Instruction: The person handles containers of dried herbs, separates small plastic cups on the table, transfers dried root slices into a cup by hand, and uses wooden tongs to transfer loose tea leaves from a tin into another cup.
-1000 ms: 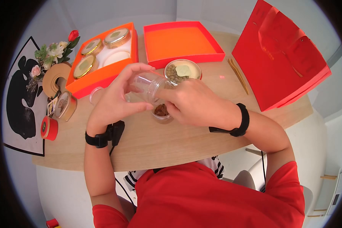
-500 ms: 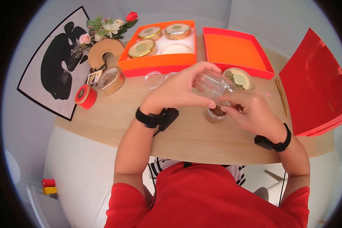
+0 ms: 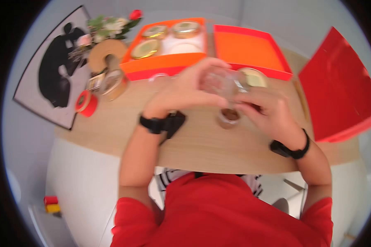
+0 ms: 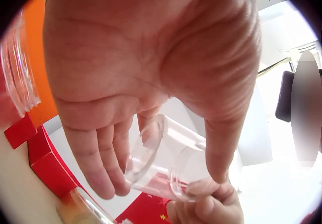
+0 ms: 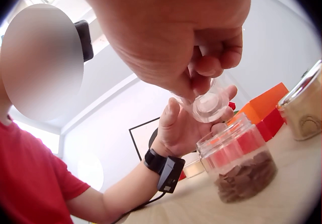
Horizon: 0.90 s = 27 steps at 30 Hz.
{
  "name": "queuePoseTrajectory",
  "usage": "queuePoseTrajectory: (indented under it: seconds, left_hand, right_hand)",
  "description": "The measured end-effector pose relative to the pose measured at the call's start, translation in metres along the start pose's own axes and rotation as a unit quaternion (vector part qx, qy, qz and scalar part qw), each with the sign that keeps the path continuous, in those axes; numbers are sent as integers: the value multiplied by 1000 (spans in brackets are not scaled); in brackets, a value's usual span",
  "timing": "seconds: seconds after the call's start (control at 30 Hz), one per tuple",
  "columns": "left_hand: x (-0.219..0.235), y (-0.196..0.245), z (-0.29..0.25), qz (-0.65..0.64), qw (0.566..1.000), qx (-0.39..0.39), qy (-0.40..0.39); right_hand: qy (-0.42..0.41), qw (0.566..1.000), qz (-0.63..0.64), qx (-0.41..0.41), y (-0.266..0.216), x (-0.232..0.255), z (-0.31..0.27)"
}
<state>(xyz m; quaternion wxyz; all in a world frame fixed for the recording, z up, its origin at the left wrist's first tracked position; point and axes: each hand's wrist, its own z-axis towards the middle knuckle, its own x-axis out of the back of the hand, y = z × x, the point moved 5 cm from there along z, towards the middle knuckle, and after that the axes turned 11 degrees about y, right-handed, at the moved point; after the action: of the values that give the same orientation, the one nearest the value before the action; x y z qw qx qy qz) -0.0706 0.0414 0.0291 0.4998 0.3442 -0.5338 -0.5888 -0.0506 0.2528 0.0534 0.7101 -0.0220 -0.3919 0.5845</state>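
Observation:
My left hand grips a clear plastic jar lying on its side in the air, fingers along one side and thumb on the other. Its mouth faces my right hand, whose thumb and curled fingers pinch the rim. No contents show inside this jar. Below the hands, an uncapped clear jar stands upright on the table, partly filled with brown flaky pieces. Just behind the held jar is a round container with a pale label, partly hidden by it.
An orange-red box with gold-lidded tins stands at the back, beside its lid. A red paper bag occupies the right. At left are flowers, a tin, a red round box and a framed picture.
The head view has swung left, shifting everything rightward in frame. Both hands stay together at the held jar; the right index finger, earlier pointing at its mouth, is now curled against the thumb.

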Motion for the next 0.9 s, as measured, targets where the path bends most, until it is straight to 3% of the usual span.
queuePoseTrajectory:
  seconds: [0.07,0.3,0.37,0.4,0.47,0.53,0.6,0.67,0.73,0.8,0.9]
  left_hand:
    - [3,-6,1,-23,1000,-9,5]
    - [4,-6,1,-58,998,13,19]
    - [7,-11,2,-49,998,12,37]
    - [9,-14,2,-35,997,15,61]
    - [11,-12,0,-32,997,-1,70]
    - [9,-4,-8,-27,996,-13,80]
    - [9,2,-20,-1,993,43,106]
    - [9,0,-29,5,994,32,100]
    - [9,-3,-40,15,995,20,98]
    - [8,-3,-54,154,982,-19,103]
    - [5,-5,-66,172,979,26,110]
  right_hand:
    - [17,999,13,44,4,0,1]
    - [41,997,24,59,6,6,2]
    - [73,995,56,-31,13,18,5]
    - [73,996,47,-32,15,24,6]
    - [63,981,49,-179,39,34,7]
    - [55,976,26,-209,57,45,5]
    - [45,970,5,-239,77,49,-3]
    - [37,964,-4,-265,101,47,-16]
    - [39,973,-14,-228,106,43,-20]
    - [42,980,-20,-193,104,42,-18]
    - [5,984,-76,-161,98,36,-12]
